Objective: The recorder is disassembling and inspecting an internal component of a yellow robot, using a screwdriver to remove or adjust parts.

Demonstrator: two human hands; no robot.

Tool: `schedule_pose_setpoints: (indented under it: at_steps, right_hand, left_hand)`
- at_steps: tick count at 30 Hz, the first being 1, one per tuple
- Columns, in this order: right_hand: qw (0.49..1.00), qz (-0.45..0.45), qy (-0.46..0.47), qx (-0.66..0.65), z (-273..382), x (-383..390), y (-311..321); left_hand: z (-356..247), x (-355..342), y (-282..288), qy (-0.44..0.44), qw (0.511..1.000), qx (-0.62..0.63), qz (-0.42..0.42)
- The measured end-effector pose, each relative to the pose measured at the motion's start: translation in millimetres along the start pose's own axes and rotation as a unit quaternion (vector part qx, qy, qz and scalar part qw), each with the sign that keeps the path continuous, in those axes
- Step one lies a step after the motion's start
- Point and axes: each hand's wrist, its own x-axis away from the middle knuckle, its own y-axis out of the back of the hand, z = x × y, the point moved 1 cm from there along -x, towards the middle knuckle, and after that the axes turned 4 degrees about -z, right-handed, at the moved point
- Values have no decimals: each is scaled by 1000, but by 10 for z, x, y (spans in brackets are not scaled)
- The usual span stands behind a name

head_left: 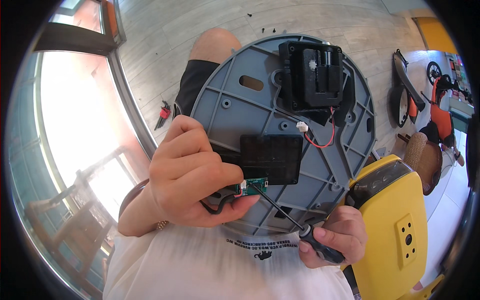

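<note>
A round grey plastic plate with ribs (225, 120) rests across my lap. My left hand (192, 175) is closed on a small green circuit board (259, 187), pinched between thumb and fingers near the plate's lower part. A white plug with a red wire and a black cable meets the board's left end. My right hand (340, 237) grips the dark handle of a screwdriver (280, 209), whose tip reaches the board. Above the board lies a flat black rectangular cover (271, 159). At the plate's upper right sits a black box (315, 77), with a red lead ending in a loose white connector (302, 126).
A yellow case with a dark top (395, 220) stands at my right. A red hex key set (163, 114) lies on the wooden floor, and several small screws (264, 30) lie farther off. An orange balance bike (441, 110) and a glass door (75, 125) flank me.
</note>
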Motion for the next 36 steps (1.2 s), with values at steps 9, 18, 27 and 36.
schedule_pose_setpoints:
  at_steps: [9,18,27,36]
  right_hand:
    - [999,-54,-3,-4,-52,20,-14]
    - [998,-58,-3,7,-43,19,-6]
    - [999,-43,-2,8,-39,-13,-3]
    - [999,-44,3,9,-9,-69,-24]
  left_hand:
    - [14,1,-1,-5,1000,-6,-2]
    - [32,-8,6,-10,1000,5,-7]
    - [30,-6,0,-16,1000,5,-6]
    - [22,-16,10,-11,1000,4,-5]
